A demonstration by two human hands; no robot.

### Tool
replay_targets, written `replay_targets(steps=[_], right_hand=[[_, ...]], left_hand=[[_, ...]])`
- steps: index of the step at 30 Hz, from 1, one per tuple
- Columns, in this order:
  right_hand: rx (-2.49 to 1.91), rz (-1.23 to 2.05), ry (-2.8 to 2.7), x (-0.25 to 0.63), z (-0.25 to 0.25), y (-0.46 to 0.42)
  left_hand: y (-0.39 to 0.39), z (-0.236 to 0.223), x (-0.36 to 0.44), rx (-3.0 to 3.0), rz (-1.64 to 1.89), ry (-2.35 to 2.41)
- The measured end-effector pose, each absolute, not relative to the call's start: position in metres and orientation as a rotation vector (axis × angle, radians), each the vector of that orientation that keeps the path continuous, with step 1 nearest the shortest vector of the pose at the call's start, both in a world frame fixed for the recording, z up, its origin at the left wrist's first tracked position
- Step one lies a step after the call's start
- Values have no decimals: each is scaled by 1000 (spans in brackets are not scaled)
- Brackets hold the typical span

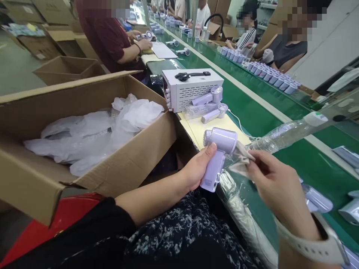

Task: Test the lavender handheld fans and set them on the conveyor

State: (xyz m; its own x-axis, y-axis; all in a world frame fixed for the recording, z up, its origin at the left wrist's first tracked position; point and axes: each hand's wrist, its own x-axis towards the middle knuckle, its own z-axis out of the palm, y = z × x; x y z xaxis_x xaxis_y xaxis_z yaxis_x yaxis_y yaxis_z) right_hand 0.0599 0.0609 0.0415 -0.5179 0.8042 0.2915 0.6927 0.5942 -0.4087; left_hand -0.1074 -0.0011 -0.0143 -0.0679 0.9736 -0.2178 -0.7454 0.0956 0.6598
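My left hand [199, 166] is wrapped round the handle of a lavender handheld fan [224, 140], its barrel-shaped head uppermost. Between the thumb and fingers of my right hand [276, 183] is a crumpled whitish cloth [241, 160], which reaches to the end of the fan's head. Two more lavender handheld fans, one [204, 99] behind the other [214, 113], lie by a white metal power unit [193, 87] on yellow sheets [193, 129].
To the left stands an open cardboard box [151, 149] with white plastic bags [112, 127] inside. A clear plastic bottle [288, 132] lies beyond my right hand. Along the green conveyor [260, 108], co-workers sit near rows of lavender parts [272, 76].
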Motion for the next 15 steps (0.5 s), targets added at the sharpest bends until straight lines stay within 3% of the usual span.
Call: replay_targets(steps=[3,8,15], right_hand=[[-765,207,-2314,59,44,35],[-780,107,-2252,50,22,24],[-716,619,-2344,65,1,-10]], left_hand=[[6,-9,-95,458,1435,653],[8,1,-79,431,1396,567],[9,-5,-89,380,1363,781]])
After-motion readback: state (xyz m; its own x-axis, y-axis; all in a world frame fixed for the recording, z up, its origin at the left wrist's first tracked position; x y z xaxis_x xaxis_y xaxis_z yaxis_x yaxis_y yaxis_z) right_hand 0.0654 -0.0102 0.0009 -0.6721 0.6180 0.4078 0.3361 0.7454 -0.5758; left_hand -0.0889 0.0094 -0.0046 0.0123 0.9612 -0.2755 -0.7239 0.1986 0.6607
